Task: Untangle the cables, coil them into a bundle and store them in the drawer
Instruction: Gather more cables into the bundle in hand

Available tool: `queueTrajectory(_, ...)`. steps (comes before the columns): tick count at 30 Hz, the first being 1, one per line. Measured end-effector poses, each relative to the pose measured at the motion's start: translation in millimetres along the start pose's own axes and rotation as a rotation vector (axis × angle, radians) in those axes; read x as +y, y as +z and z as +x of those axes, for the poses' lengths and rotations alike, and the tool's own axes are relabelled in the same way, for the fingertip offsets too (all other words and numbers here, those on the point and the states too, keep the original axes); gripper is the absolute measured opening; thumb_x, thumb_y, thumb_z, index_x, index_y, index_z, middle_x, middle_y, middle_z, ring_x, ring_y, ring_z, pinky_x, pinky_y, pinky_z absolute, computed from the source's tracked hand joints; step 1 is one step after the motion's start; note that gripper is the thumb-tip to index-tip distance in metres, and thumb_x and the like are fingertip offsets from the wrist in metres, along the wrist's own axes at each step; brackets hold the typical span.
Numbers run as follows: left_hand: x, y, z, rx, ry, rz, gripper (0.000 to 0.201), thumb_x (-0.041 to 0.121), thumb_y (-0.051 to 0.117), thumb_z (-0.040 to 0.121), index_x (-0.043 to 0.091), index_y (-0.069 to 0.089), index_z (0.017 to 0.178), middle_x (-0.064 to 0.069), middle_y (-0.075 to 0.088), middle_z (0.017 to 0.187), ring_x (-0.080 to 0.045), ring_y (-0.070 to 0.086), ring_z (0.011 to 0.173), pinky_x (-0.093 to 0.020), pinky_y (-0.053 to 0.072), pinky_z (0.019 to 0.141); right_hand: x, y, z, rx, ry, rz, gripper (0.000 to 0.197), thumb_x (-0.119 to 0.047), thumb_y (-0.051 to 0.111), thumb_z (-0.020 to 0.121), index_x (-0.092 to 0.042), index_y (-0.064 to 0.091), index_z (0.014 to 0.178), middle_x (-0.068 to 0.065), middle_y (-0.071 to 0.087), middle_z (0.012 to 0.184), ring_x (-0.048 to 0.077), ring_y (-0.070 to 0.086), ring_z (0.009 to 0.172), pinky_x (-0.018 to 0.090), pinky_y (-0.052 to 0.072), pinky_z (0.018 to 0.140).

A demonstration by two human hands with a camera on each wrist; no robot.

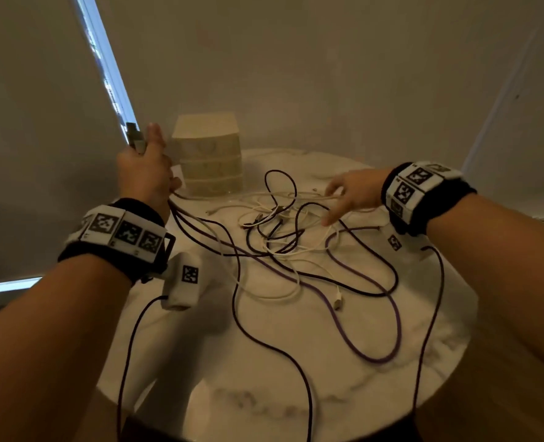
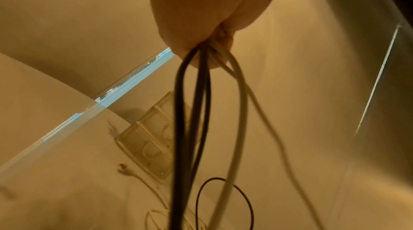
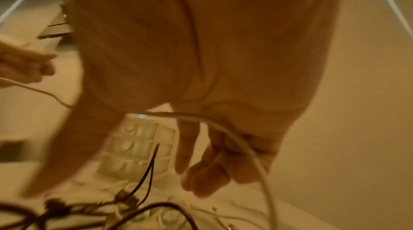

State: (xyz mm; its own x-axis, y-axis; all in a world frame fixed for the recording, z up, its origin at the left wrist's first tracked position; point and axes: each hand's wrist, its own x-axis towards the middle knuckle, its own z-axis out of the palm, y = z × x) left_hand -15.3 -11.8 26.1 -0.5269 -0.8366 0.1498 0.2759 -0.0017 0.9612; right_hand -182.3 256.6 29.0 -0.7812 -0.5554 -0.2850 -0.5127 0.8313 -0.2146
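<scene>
cables (image 1: 283, 237) between both hands

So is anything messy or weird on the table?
Yes. The cables lie in a knotted heap in the middle of the round table, dark and white ones crossing. Some trail up to the left hand, which grips several ends. A dark cable droops over the front edge.

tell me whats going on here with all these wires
A person is sorting out a tangle of cables on a round marble table. The left hand is raised and grips several dark and white strands, with a connector end sticking up from the fist. The right hand reaches over the pile with fingers spread, a white cable running across them. Most cables lie knotted, and the small drawer unit behind them is shut.
</scene>
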Motion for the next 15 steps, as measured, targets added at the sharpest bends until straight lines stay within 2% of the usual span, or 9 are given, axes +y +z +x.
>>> queueTrajectory(1, 0.8, 4.1, -2.4, -0.022, -0.006, -0.013, 0.029, 0.045, 0.058, 0.101, 0.021, 0.051, 0.085, 0.011, 0.037, 0.053, -0.004, 0.033, 0.042, -0.021, 0.031, 0.041, -5.1, 4.2, -1.8, -0.009, -0.063, 0.021, 0.101, -0.065, 0.082, 0.062, -0.025, 0.041, 0.146, 0.002, 0.047, 0.146, 0.022, 0.047, 0.130, 0.041, 0.040, 0.108)
queueTrajectory(3, 2.4, 14.0, -9.1, -0.109, -0.011, -0.048, 0.030, 0.043, 0.059, 0.101, 0.024, 0.047, 0.081, 0.014, 0.036, 0.049, -0.004, 0.031, 0.041, -0.021, 0.028, 0.040, -21.1, 6.4, -8.9, 0.089, -0.232, 0.126, 0.119, -0.072, 0.077, 0.060, -0.027, 0.023, 0.155, 0.000, 0.029, 0.159, 0.021, 0.032, 0.144, 0.043, 0.030, 0.117)
queueTrajectory(5, 6.1, 27.1, -18.7, -0.217, -0.008, -0.085, 0.030, 0.041, 0.058, 0.102, 0.024, 0.046, 0.080, 0.013, 0.035, 0.051, -0.005, 0.030, 0.043, -0.022, 0.028, 0.042, -46.7, 6.9, -20.9, 0.179, -0.387, 0.235, 0.117, -0.074, 0.073, 0.064, -0.029, 0.018, 0.157, -0.003, 0.020, 0.163, 0.017, 0.024, 0.148, 0.043, 0.025, 0.119)
queueTrajectory(7, 13.5, 42.6, -30.2, -0.301, -0.013, -0.150, 0.031, 0.039, 0.056, 0.103, 0.022, 0.045, 0.081, 0.011, 0.034, 0.053, -0.006, 0.030, 0.045, -0.023, 0.030, 0.044, -78.5, 11.3, -29.7, 0.114, -0.512, 0.370, 0.106, -0.066, 0.073, 0.072, -0.027, 0.022, 0.156, -0.005, 0.024, 0.162, 0.012, 0.028, 0.144, 0.034, 0.026, 0.116)
queueTrajectory(8, 17.9, 49.6, -35.5, -0.325, -0.017, -0.195, 0.032, 0.038, 0.056, 0.104, 0.021, 0.044, 0.080, 0.009, 0.034, 0.054, -0.007, 0.030, 0.045, -0.023, 0.030, 0.045, -94.5, 16.4, -32.0, 0.038, -0.564, 0.416, 0.095, -0.059, 0.075, 0.076, -0.025, 0.030, 0.153, -0.005, 0.032, 0.159, 0.010, 0.036, 0.139, 0.030, 0.028, 0.113)
queueTrajectory(9, 22.4, 54.9, -39.9, -0.334, -0.023, -0.244, 0.032, 0.037, 0.056, 0.104, 0.021, 0.043, 0.079, 0.007, 0.033, 0.056, -0.008, 0.029, 0.046, -0.024, 0.030, 0.046, -109.2, 24.5, -30.4, -0.032, -0.613, 0.431, 0.079, -0.050, 0.076, 0.080, -0.021, 0.043, 0.146, -0.003, 0.046, 0.151, 0.009, 0.047, 0.130, 0.028, 0.034, 0.110)
queueTrajectory(11, 30.8, 58.8, -44.3, -0.325, -0.026, -0.333, 0.031, 0.034, 0.055, 0.105, 0.021, 0.042, 0.080, 0.005, 0.032, 0.060, -0.008, 0.028, 0.047, -0.024, 0.031, 0.047, -127.4, 42.7, -20.4, -0.093, -0.679, 0.434, 0.040, -0.030, 0.075, 0.086, -0.014, 0.066, 0.121, 0.000, 0.070, 0.114, 0.007, 0.065, 0.100, 0.025, 0.050, 0.094)
queueTrajectory(13, 37.4, 52.7, -42.3, -0.295, 0.018, -0.356, 0.028, 0.035, 0.054, 0.105, 0.021, 0.042, 0.084, 0.006, 0.034, 0.060, -0.007, 0.028, 0.048, -0.023, 0.029, 0.046, -127.1, 60.2, -8.0, -0.115, -0.645, 0.424, 0.014, -0.016, 0.069, 0.089, -0.013, 0.071, 0.102, 0.001, 0.074, 0.089, 0.003, 0.068, 0.075, 0.019, 0.053, 0.078)
queueTrajectory(15, 44.0, 39.7, -33.7, -0.201, 0.088, -0.301, 0.027, 0.037, 0.056, 0.104, 0.021, 0.043, 0.086, 0.008, 0.037, 0.057, -0.007, 0.031, 0.047, -0.023, 0.028, 0.044, -112.8, 71.5, 1.1, -0.122, -0.572, 0.280, 0.010, -0.016, 0.066, 0.090, -0.012, 0.072, 0.097, 0.004, 0.074, 0.080, 0.009, 0.068, 0.067, 0.027, 0.057, 0.080)
